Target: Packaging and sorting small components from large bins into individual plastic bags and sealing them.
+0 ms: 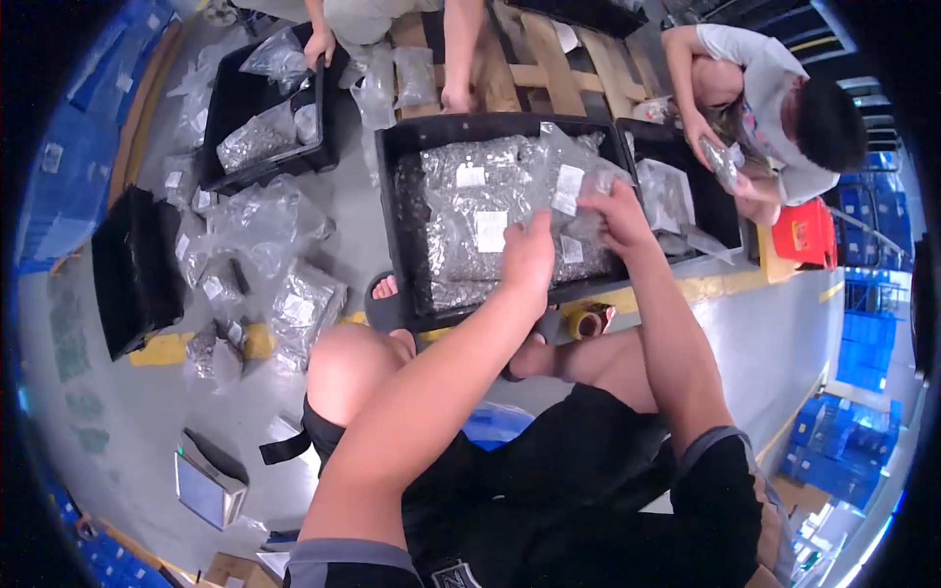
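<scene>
In front of me stands a black crate (pixel 387 211) holding several clear plastic bags of small shiny metal-looking parts (pixel 446 220), some with white labels. Over its right half, a clear plastic bag (pixel 557 157) with a white label is held up between my hands. My right hand (pixel 619 218) is closed on the bag's right side. My left hand (pixel 530 253) is closed at its lower left edge, fingers curled. How full this bag is I cannot tell.
At the far left another black crate (pixel 211 147) holds bags, with a co-worker's hand (pixel 319 46) on its rim. More bags (pixel 304 304) lie on the floor. At right a co-worker (pixel 755 108) holds a small bag beside a red container (pixel 809 233). A wooden pallet (pixel 549 69) lies behind.
</scene>
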Available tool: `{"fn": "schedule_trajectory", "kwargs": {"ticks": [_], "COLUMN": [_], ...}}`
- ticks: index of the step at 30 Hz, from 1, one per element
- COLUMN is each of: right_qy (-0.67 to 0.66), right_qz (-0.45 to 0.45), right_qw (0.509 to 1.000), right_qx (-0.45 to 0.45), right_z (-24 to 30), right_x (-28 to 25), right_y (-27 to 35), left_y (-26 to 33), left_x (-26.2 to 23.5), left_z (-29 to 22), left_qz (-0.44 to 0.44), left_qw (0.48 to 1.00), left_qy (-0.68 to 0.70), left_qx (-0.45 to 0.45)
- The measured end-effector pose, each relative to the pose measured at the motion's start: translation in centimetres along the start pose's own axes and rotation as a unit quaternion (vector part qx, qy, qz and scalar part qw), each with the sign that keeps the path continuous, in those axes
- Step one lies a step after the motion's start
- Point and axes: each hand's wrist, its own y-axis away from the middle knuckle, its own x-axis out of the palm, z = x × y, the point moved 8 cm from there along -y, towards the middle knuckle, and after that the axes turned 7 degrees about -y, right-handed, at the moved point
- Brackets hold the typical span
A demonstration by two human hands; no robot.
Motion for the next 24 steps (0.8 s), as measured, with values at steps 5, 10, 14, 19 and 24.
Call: {"fn": "schedule_trajectory", "kwargs": {"ticks": [5, 10, 14, 19, 24], "right_qy": [-0.082, -0.192, -0.246, -0.285, -0.251], "right_qz": [0.057, 0.086, 0.114, 0.14, 0.14], "right_qw": [0.995, 0.976, 0.961, 0.947, 0.957], "right_qx": [0.0, -0.054, -0.05, -0.05, -0.035], "right_z": [7.3, 9.4, 11.2, 10.8, 9.4], "right_x": [0.4, 1.5, 4.2, 6.2, 5.0], "right_y": [5.3, 8.5, 10.2, 11.6, 11.2], "left_y": [-0.1, 4.8, 7.5, 9.1, 9.8], "left_x": [-0.9, 0.1, -1.6, -4.1, -4.5], "left_z": [-5.1, -9.6, -10.9, -12.9, -13.5], "left_qz": [0.038, 0.309, 0.303, 0.255, 0.244], "left_qw": [0.981, 0.93, 0.927, 0.932, 0.93], "left_qy": [0.156, 0.111, 0.099, 0.079, 0.087], "left_qx": [0.112, 0.166, 0.197, 0.246, 0.261]}}
